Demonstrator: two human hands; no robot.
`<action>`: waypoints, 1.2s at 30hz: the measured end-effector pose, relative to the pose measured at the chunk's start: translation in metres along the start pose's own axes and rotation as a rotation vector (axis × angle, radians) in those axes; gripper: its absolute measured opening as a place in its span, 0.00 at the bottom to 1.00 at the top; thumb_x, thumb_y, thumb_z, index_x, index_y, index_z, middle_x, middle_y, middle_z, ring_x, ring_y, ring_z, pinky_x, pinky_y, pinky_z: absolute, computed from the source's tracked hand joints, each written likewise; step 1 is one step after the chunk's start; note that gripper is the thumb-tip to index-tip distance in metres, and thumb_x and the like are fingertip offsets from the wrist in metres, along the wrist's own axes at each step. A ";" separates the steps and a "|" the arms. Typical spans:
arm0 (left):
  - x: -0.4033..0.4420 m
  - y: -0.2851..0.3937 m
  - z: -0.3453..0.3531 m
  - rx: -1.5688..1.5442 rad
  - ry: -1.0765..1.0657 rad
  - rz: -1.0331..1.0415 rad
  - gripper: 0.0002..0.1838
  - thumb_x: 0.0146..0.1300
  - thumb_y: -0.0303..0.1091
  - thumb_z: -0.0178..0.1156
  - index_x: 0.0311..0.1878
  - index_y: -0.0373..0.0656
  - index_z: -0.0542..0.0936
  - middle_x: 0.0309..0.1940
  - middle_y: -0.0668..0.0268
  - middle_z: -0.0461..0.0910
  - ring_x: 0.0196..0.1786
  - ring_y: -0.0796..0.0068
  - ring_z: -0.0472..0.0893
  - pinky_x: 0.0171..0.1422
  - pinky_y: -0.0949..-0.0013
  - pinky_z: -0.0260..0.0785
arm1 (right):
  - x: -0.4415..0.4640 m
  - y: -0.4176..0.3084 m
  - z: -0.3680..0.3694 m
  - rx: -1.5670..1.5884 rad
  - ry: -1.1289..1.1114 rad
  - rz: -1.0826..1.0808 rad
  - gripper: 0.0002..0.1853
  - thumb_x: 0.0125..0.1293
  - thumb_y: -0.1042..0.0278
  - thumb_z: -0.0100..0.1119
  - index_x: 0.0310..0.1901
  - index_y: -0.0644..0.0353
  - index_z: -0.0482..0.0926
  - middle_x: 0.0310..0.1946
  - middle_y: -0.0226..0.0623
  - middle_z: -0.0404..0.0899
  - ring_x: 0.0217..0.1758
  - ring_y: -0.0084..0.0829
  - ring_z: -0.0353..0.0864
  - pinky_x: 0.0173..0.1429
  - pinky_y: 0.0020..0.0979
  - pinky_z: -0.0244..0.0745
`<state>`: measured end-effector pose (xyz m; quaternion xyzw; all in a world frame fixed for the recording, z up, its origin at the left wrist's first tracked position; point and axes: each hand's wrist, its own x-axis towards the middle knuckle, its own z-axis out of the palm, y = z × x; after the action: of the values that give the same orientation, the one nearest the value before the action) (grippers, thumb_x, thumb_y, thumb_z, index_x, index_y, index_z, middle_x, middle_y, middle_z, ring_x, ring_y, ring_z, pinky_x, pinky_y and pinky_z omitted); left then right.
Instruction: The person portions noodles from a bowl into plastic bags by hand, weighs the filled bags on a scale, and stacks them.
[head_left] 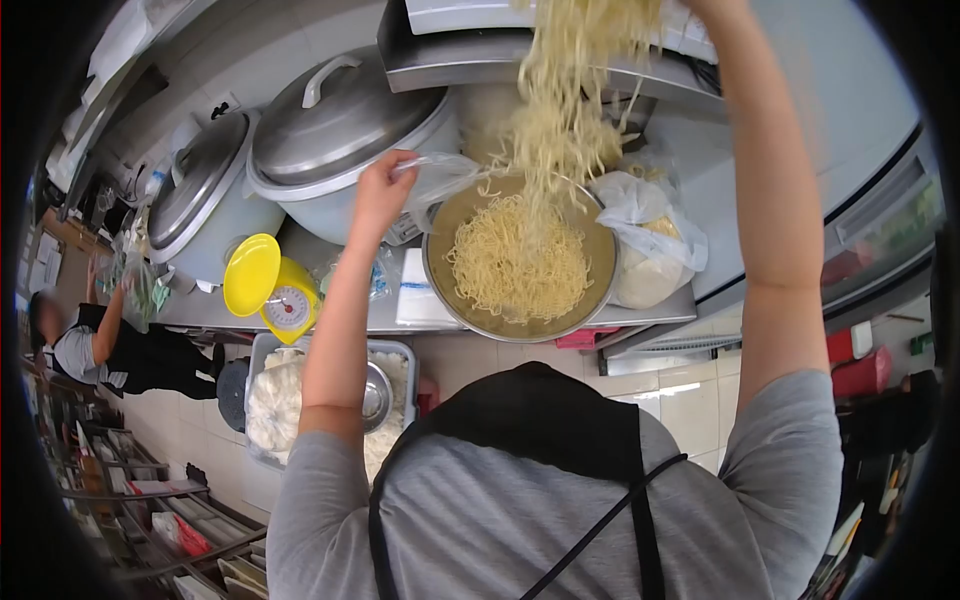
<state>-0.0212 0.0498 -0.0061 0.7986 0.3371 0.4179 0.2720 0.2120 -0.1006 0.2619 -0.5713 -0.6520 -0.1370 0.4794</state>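
Observation:
My left hand (384, 188) is closed in a pinch on the edge of a clear plastic bag (440, 175), which stretches right toward the bowl. My raised right arm reaches the top edge, where only part of my right hand (715, 6) shows and its fingers are cut off. Beside it, a long bunch of yellow noodles (570, 110) hangs down, its strands trailing over the far side of a large metal bowl (603, 285). More loose noodles (520, 265) are heaped in that bowl.
Two large lidded cookers (345, 120) (200, 190) stand at the back left. Nearer are a yellow scale (290, 305), a white cloth (418, 290) and a grey tub (408, 365) of bagged white contents. A knotted plastic bag (650, 250) sits right of the bowl. Another person (125, 345) stands far left.

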 end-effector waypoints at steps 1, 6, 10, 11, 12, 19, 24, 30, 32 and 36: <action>0.003 -0.006 0.005 0.001 0.014 0.003 0.11 0.52 0.32 0.57 0.39 0.40 0.77 0.19 0.65 0.74 0.21 0.79 0.66 0.27 0.73 0.61 | -0.008 0.034 0.020 -0.023 0.021 -0.330 0.15 0.40 0.72 0.62 0.35 0.61 0.79 0.31 0.39 0.80 0.32 0.31 0.78 0.41 0.30 0.73; 0.026 0.004 0.045 -0.065 0.018 -0.009 0.11 0.56 0.32 0.54 0.40 0.37 0.77 0.21 0.73 0.72 0.24 0.85 0.65 0.29 0.78 0.59 | -0.125 0.058 0.070 0.299 -0.316 0.138 0.32 0.35 0.69 0.68 0.49 0.56 0.72 0.54 0.37 0.67 0.59 0.36 0.64 0.64 0.31 0.57; 0.038 0.009 0.092 -0.297 -0.091 0.080 0.13 0.55 0.31 0.54 0.44 0.41 0.77 0.29 0.65 0.78 0.30 0.79 0.74 0.35 0.74 0.67 | -0.208 0.090 0.137 0.270 -0.707 -0.024 0.33 0.34 0.74 0.65 0.49 0.49 0.70 0.51 0.39 0.68 0.57 0.40 0.64 0.61 0.34 0.59; 0.036 0.011 0.101 -0.432 -0.203 0.064 0.13 0.56 0.31 0.53 0.45 0.40 0.77 0.32 0.66 0.79 0.32 0.79 0.75 0.37 0.75 0.67 | -0.220 0.099 0.152 0.521 -0.669 0.112 0.32 0.35 0.73 0.65 0.49 0.51 0.70 0.47 0.36 0.72 0.53 0.38 0.68 0.60 0.34 0.60; 0.033 0.015 0.107 -0.566 -0.317 0.048 0.14 0.57 0.30 0.52 0.46 0.38 0.76 0.35 0.67 0.79 0.34 0.79 0.76 0.39 0.76 0.68 | -0.221 0.095 0.150 0.835 -0.582 0.308 0.29 0.37 0.72 0.65 0.47 0.58 0.71 0.44 0.36 0.74 0.50 0.36 0.71 0.58 0.33 0.63; 0.008 0.041 0.115 -1.027 -0.425 -0.398 0.13 0.61 0.29 0.50 0.46 0.32 0.75 0.37 0.66 0.78 0.35 0.79 0.76 0.40 0.79 0.67 | -0.225 0.110 0.149 1.679 -0.112 1.187 0.18 0.52 0.68 0.57 0.44 0.66 0.72 0.35 0.41 0.78 0.37 0.33 0.79 0.42 0.30 0.75; -0.004 0.068 0.116 -0.374 -0.052 -0.046 0.10 0.56 0.25 0.51 0.39 0.36 0.77 0.30 0.62 0.78 0.31 0.72 0.76 0.37 0.77 0.67 | -0.239 0.139 0.225 1.080 0.135 0.779 0.15 0.60 0.65 0.47 0.46 0.63 0.70 0.38 0.40 0.76 0.41 0.34 0.76 0.47 0.33 0.71; -0.049 0.089 0.139 -0.013 0.033 0.386 0.11 0.47 0.20 0.53 0.35 0.38 0.78 0.29 0.56 0.76 0.30 0.59 0.76 0.37 0.65 0.69 | -0.234 0.182 0.279 0.310 -0.013 0.277 0.11 0.61 0.67 0.46 0.42 0.61 0.72 0.35 0.41 0.77 0.40 0.37 0.74 0.47 0.33 0.69; -0.049 0.085 0.141 -0.025 0.065 0.409 0.11 0.46 0.19 0.52 0.35 0.38 0.78 0.29 0.55 0.76 0.32 0.57 0.76 0.39 0.62 0.68 | -0.218 0.187 0.280 0.467 -0.089 0.376 0.11 0.60 0.68 0.46 0.42 0.61 0.73 0.36 0.42 0.77 0.42 0.38 0.74 0.49 0.34 0.68; -0.021 0.062 0.123 -0.037 0.137 0.261 0.09 0.46 0.19 0.52 0.31 0.36 0.78 0.28 0.54 0.74 0.33 0.55 0.75 0.39 0.62 0.68 | -0.209 0.152 0.248 0.371 -0.606 0.562 0.16 0.57 0.56 0.47 0.43 0.55 0.74 0.43 0.41 0.75 0.46 0.35 0.73 0.48 0.34 0.67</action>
<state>0.0941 -0.0235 -0.0337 0.8001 0.2403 0.5094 0.2066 0.2060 -0.0018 -0.0825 -0.6448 -0.5962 0.2909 0.3796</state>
